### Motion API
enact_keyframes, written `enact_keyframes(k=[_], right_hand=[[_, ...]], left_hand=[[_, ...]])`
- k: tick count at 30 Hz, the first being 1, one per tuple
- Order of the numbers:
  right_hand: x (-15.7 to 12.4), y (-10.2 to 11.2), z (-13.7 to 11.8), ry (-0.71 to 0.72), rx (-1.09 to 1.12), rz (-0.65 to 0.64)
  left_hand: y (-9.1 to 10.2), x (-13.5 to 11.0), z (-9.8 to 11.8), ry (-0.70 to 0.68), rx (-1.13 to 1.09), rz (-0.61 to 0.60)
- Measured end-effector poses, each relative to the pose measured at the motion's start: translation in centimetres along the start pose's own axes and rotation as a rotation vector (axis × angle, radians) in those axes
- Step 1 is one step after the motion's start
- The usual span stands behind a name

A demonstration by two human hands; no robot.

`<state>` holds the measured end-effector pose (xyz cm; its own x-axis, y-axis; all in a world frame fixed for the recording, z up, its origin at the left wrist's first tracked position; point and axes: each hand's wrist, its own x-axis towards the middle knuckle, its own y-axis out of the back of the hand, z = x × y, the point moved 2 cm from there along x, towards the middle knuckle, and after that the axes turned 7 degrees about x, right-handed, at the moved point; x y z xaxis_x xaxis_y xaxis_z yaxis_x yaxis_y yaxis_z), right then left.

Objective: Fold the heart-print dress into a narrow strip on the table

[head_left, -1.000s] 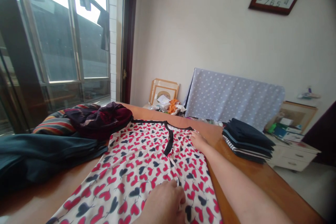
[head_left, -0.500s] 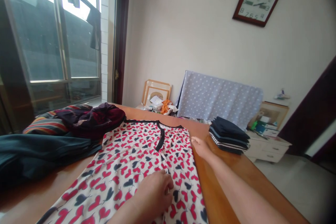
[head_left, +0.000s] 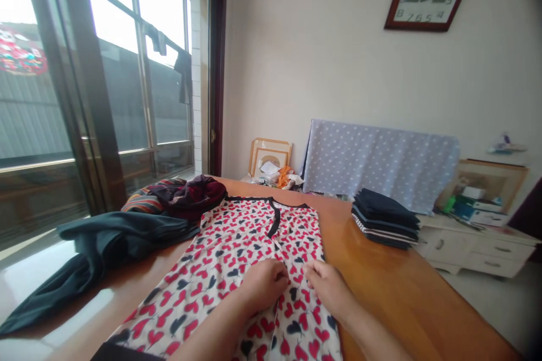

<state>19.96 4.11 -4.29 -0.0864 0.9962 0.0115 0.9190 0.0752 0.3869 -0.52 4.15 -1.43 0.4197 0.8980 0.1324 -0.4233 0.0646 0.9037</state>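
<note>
A white garment with red and navy hearts (head_left: pixel 241 242) lies flat on the wooden table (head_left: pixel 402 293), its black-trimmed neckline at the far end. My left hand (head_left: pixel 265 285) is curled over the fabric at the centre front, apparently pinching it. Close beside it, my right hand (head_left: pixel 326 287) rests on the garment's right part, with its fingers extended and slightly apart. The garment's lower part runs out of view below both hands.
A stack of folded dark clothes (head_left: pixel 385 220) sits right of the garment. Dark teal cloth (head_left: pixel 118 237) hangs off the table's left side, beyond it a maroon garment (head_left: pixel 190 197) and a striped cushion (head_left: pixel 141 204). A polka-dot ironing board (head_left: pixel 381 163) leans at the back.
My right hand has moved from the garment's far right edge toward the centre, next to my left hand. The view has also turned and risen, showing more of the room.
</note>
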Motion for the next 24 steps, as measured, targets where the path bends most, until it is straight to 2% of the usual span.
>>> enact_keyframes(k=[5, 11, 16, 20, 24], right_hand=[[-0.9, -0.6, 0.1, 0.238, -0.194, -0.039], [-1.7, 0.0, -0.3, 0.316, -0.306, -0.074], [-2.4, 0.6, -0.9, 0.355, -0.261, -0.100], [-2.9, 0.9, -1.4, 0.382, -0.212, -0.109], [-2.9, 1.1, -1.3, 0.404, -0.280, -0.028]], left_hand=[[0.0, -0.1, 0.6, 0.016, 0.066, 0.011], [0.3, -0.2, 1.2, 0.009, 0.065, -0.030], [0.8, -1.9, 1.2, 0.033, -0.137, -0.034], [1.8, -3.2, -0.1, 0.183, -0.356, -0.003], [4.3, -2.8, -3.5, 0.337, -0.396, 0.169]])
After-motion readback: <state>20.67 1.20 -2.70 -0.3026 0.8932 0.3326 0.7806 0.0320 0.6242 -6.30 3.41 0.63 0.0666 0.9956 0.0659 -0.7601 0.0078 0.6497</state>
